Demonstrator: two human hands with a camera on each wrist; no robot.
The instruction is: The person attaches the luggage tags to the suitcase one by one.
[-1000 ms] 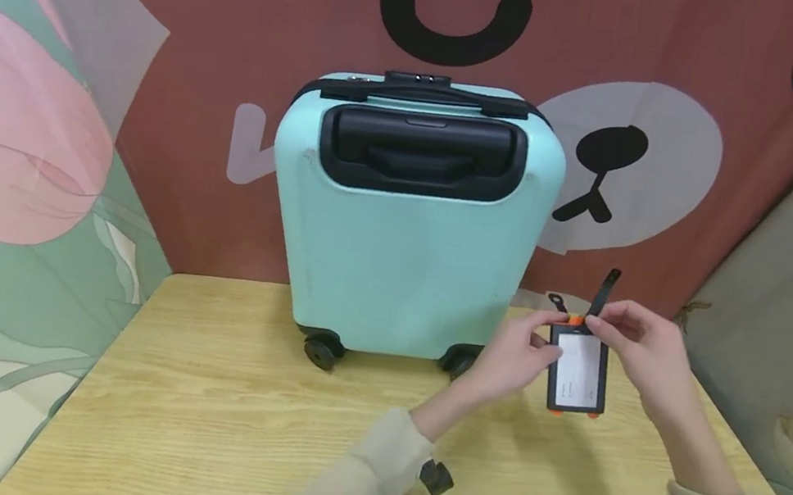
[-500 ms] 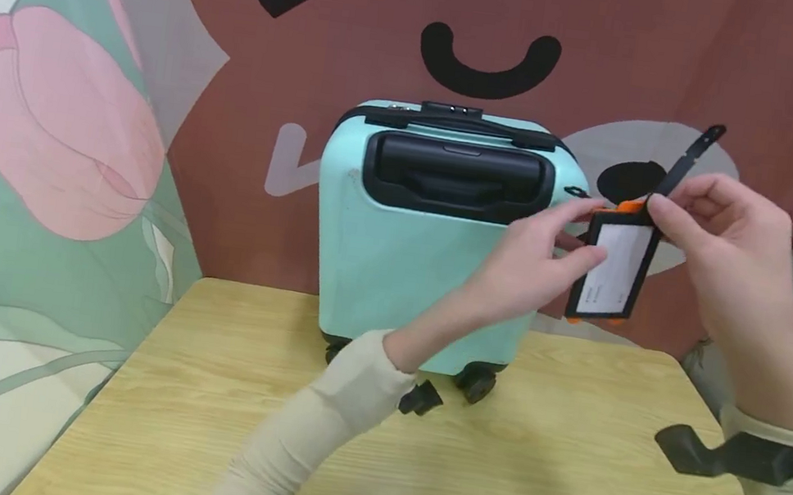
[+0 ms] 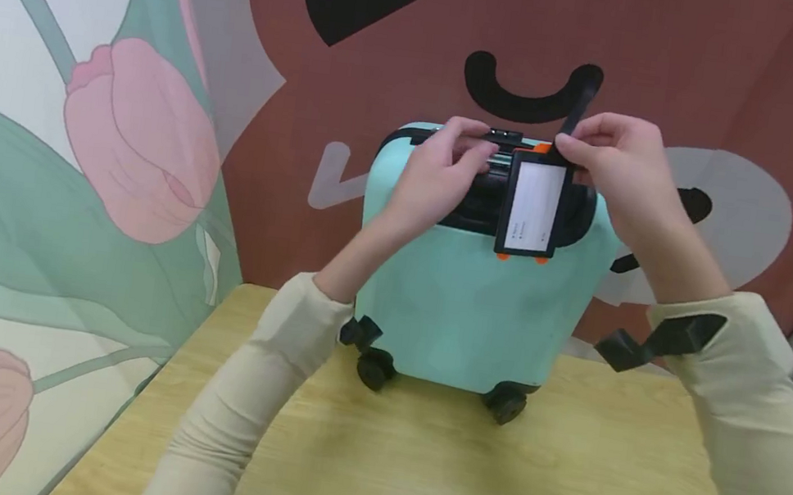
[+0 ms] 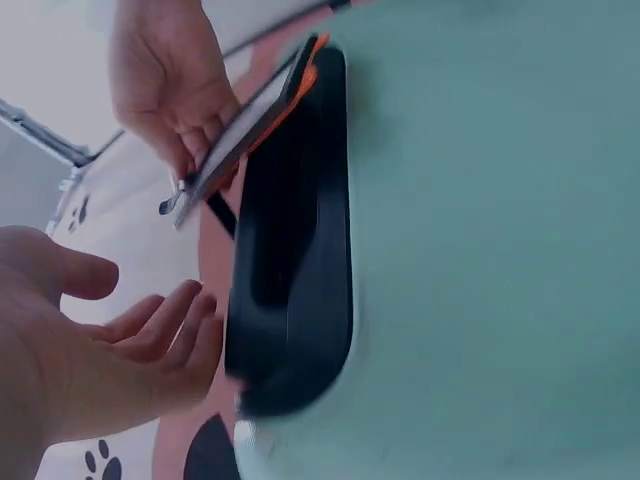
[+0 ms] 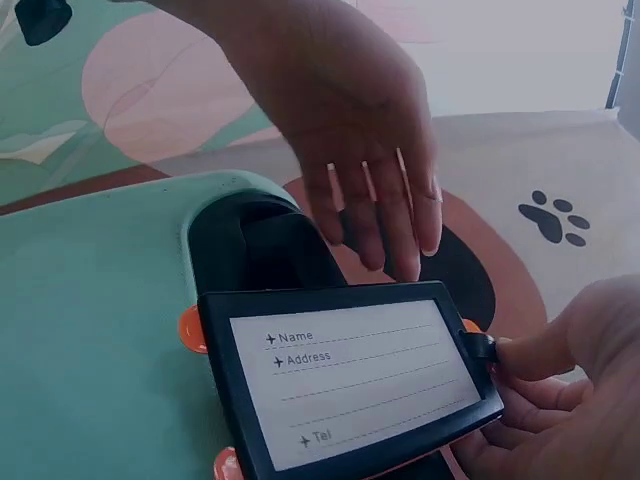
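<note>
Head view, step: luggage tag [image 3: 533, 206] held against the top of the mint suitcase [image 3: 473, 290], which stands on the counter [image 3: 486, 481]; judged, its strap [image 3: 579, 105] needs threading next.
Left wrist view, left hand [image 4: 90, 350]: grip relaxed, fingers straight, holding nothing, beside the black handle recess [image 4: 290, 250].
Right wrist view, right hand [image 5: 570, 400]: grip pinches the tag's strap end.
Count: one suitcase, one tag, two hands.
</note>
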